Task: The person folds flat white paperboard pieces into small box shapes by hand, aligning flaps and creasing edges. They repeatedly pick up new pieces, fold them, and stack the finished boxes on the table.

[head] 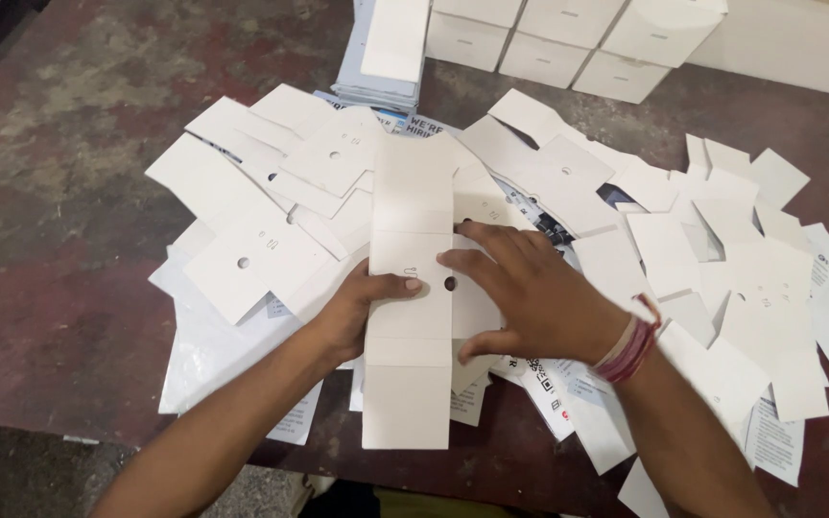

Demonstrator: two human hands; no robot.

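A: Nearest the camera, what does the person have in hand?

B: A long white card strip (411,307), creased into panels, lying lengthwise toward the person over the table's near edge. The left hand (362,312) clamps its left edge, thumb on top of the card and fingers tucked underneath. The right hand (530,293) lies flat and spread on the strip's right side, fingers pressing down beside a small round hole. The two hands sit close together, the strip between them. A red and white thread band (631,347) circles the right wrist.

A: And under it?

B: A loose heap of flat white card blanks (271,251), many with a small punched hole, overlapping every which way. Printed paper leaflets (568,403) poke out from below, and a pale plastic sheet (205,341) lies under the left part. All rest on a worn dark reddish table (59,240).

A: Any containers?

B: Farther back, a row of closed white boxes (568,34) stands along the far edge; their contents cannot be seen. Just left of them sits a pile of flat greyish sheets (376,77) with a white card on top.
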